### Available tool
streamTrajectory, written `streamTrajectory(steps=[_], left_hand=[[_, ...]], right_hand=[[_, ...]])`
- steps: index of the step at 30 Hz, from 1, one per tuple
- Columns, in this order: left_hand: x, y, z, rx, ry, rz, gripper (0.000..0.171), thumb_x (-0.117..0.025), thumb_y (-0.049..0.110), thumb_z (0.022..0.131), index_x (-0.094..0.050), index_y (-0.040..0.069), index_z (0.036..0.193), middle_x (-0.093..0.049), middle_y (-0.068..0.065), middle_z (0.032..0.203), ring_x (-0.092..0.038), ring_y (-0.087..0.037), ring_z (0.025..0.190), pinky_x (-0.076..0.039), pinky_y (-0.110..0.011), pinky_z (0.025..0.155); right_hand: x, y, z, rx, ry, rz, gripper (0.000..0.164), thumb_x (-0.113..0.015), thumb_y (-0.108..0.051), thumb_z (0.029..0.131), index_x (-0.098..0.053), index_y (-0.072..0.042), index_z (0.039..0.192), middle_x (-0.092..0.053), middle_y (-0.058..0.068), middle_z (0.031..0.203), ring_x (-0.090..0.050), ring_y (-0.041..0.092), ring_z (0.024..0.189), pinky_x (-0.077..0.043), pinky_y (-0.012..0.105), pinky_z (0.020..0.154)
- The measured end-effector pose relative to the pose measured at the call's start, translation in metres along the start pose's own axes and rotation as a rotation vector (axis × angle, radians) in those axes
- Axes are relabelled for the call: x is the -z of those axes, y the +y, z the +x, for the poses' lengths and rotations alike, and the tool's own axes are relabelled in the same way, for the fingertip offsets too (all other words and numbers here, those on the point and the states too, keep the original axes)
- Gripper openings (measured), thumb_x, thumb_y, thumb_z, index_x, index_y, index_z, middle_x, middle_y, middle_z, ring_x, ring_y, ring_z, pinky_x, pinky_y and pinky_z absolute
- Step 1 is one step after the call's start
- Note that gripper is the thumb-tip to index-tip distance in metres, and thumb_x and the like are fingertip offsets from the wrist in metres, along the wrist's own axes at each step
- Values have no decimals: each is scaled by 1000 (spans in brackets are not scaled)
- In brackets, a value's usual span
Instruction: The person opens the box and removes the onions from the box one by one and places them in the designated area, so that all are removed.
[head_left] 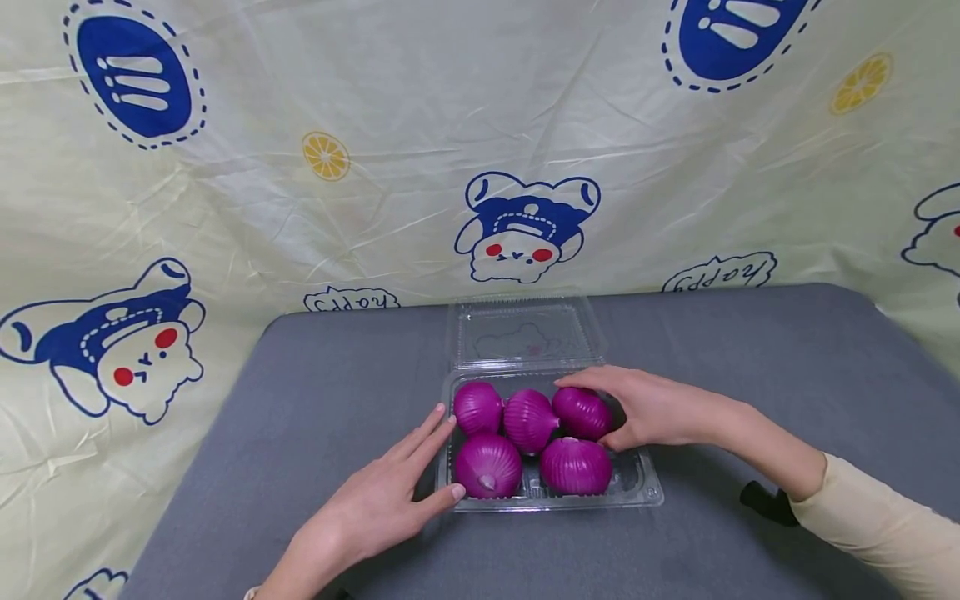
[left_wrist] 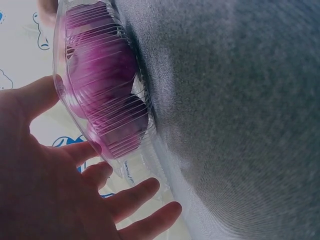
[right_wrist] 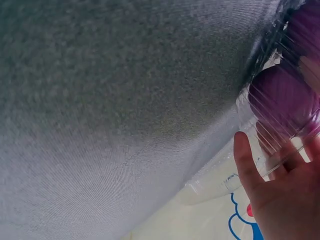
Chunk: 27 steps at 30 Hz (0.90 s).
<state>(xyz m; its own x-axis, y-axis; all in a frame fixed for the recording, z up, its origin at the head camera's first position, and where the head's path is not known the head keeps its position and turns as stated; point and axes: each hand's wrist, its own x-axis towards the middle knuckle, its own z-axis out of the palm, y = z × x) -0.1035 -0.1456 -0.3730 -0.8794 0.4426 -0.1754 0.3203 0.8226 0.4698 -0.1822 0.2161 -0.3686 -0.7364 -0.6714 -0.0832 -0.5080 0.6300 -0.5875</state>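
I see the gray table [head_left: 337, 375] reaching its back edge right by the clear lid [head_left: 525, 329], which lies folded back from the plastic container [head_left: 647, 487]; wide room runs along both sides of the container, and inside it a small gap stays between the front right onion [head_left: 576, 467] and the right wall; a printed cloth [head_left: 405, 217] hangs behind; I count one container, one lid, and five purple onions [head_left: 530, 421], three in the back row and two in front; the right hand [head_left: 663, 408] curls its fingers and thumb around the back right onion [head_left: 582, 414], which sits within its grasp at the container's far right; the left hand [head_left: 382, 504] is relaxed and grasps nothing, its fingers extended, thumb and index fingertip touching the container's left side, with the two left onions just beyond them.
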Motion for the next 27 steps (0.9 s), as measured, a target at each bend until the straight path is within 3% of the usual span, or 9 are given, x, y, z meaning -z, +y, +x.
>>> streamTrajectory(steps=[13,15,22,27], left_hand=[[-1,2,-1,-9,19,30,79,-46,72,90,-17,40,157,-8,19,162,-26,-18,145,-40,-52,104],[-1,2,-2,-11,24,35,79,-46,71,91,-17,40,157,-8,20,162,-25,-18,145,-39,-52,105],[-1,1,-2,-9,25,40,79,-46,71,91,-18,39,157,-8,20,162,-24,-18,146,-38,-53,105],[-1,2,-1,0,15,38,79,-46,72,90,-18,39,157,-8,20,162,-24,-20,146,-38,-54,105]], right_hand=[[11,-7,1,-17,8,-4,74,-86,-29,75,-52,-22,140,-56,1,132,-57,23,112,-55,29,78],[12,-9,0,-20,32,-34,74,-87,-32,74,-53,-22,139,-58,2,131,-58,23,111,-56,30,78],[14,-15,-5,-50,150,-199,82,-86,-49,71,-53,-21,140,-59,6,133,-57,30,117,-53,52,85],[15,-16,-10,-63,214,-170,82,-89,-44,70,-52,-24,140,-59,3,130,-58,26,115,-54,50,82]])
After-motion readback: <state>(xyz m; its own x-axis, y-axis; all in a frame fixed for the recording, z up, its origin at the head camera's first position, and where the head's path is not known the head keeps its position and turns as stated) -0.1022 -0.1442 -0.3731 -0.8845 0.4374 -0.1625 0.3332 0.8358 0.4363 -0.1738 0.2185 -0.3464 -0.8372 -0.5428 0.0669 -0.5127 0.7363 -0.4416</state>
